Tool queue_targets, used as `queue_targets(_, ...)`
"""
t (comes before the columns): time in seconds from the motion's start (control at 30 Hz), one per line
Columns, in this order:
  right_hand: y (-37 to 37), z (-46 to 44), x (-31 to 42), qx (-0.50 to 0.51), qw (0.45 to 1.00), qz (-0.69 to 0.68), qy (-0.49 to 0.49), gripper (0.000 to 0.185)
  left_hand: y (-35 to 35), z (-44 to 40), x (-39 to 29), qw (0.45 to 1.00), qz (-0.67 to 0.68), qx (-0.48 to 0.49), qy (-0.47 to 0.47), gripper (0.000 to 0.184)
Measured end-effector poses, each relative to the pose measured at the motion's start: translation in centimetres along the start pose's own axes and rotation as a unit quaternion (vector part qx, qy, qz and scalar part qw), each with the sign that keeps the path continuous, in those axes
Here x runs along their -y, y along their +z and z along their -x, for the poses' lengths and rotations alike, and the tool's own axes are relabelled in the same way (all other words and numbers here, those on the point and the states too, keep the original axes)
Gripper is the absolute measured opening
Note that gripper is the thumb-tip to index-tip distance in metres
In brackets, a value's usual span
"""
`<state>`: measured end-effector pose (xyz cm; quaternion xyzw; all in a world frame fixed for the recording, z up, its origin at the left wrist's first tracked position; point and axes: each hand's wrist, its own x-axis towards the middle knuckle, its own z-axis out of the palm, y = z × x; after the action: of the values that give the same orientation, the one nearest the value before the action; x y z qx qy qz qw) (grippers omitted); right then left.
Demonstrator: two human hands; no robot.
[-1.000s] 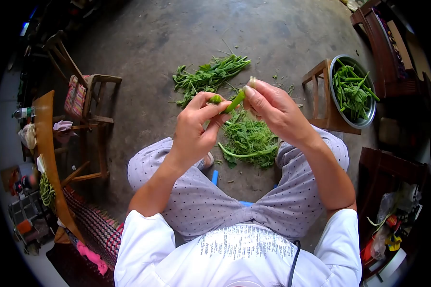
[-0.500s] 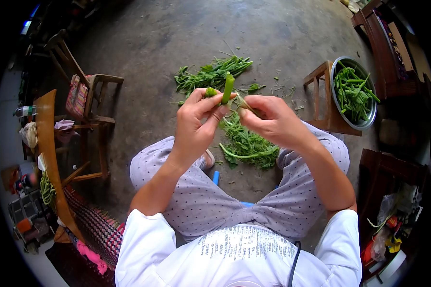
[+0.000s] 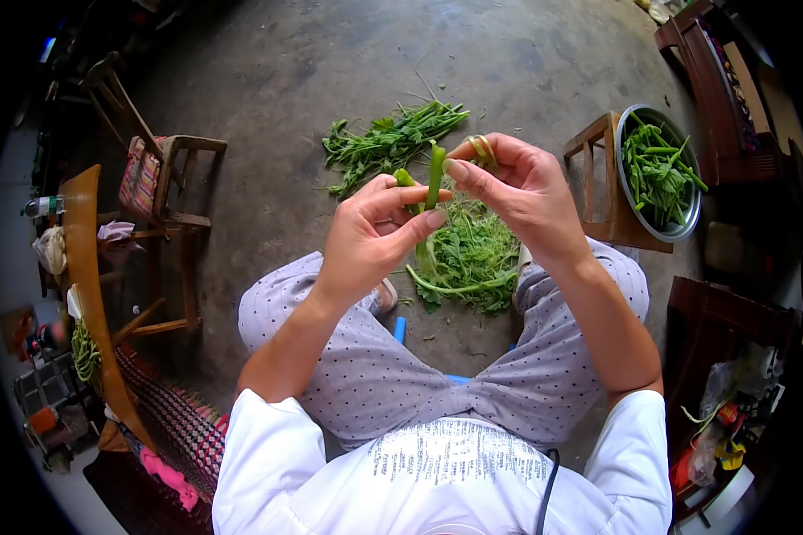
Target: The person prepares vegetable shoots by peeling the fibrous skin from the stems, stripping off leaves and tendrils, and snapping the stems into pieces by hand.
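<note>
My left hand (image 3: 375,227) is closed around short green vegetable stems; the upright green stem (image 3: 435,174) sticks up between thumb and fingers. Close beside its tip, my right hand (image 3: 517,183) is pinched, thumb against forefinger, with a pale peeled strip (image 3: 484,150) looped at the fingers. Whether the pinch touches the stem is hard to tell. Below my hands, a heap of leafy trimmings (image 3: 468,254) lies on the floor between my feet. Farther off is a bundle of leafy green stems (image 3: 393,141).
At the right, a metal basin (image 3: 694,214) of green stems and leaves rests on a wooden stool (image 3: 602,178). A wooden chair (image 3: 174,174) and a wooden-edged table (image 3: 82,241) stand at the left. Dark wooden furniture (image 3: 723,321) lines the right side.
My right hand has risen from beside the stem's base to its top, and the pale strip has moved up with it. My left hand has shifted slightly, still holding the stems.
</note>
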<state>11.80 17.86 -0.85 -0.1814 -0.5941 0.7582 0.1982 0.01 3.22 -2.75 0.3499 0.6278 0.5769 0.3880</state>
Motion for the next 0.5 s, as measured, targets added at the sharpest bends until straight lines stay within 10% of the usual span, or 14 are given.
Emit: queue_targets(0.5, -0.42, 0.07, -0.33, -0.007, 0.999, 0.028, 0.024, 0.015, 0.36, 0.02, -0.22, 0.992, -0.111, -0.036, 0.037, 0.026)
